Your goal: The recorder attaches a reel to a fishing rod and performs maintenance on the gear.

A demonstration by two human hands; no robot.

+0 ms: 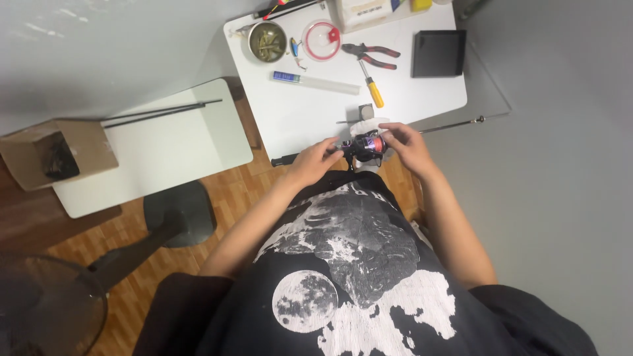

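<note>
Your left hand (315,160) and right hand (405,146) both grip the black, glossy, rounded fishing reel (366,146) above the white desk (310,115).

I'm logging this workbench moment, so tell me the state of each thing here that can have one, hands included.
left hand: gripping the reel's left side
right hand: fingers closed on the reel's right side
fishing reel: held between both hands at the table edge
pliers: lying flat, handles slightly apart
screwdriver: lying flat, untouched
round tin: open, contents showing
black box: lying flat; open or shut unclear
</note>
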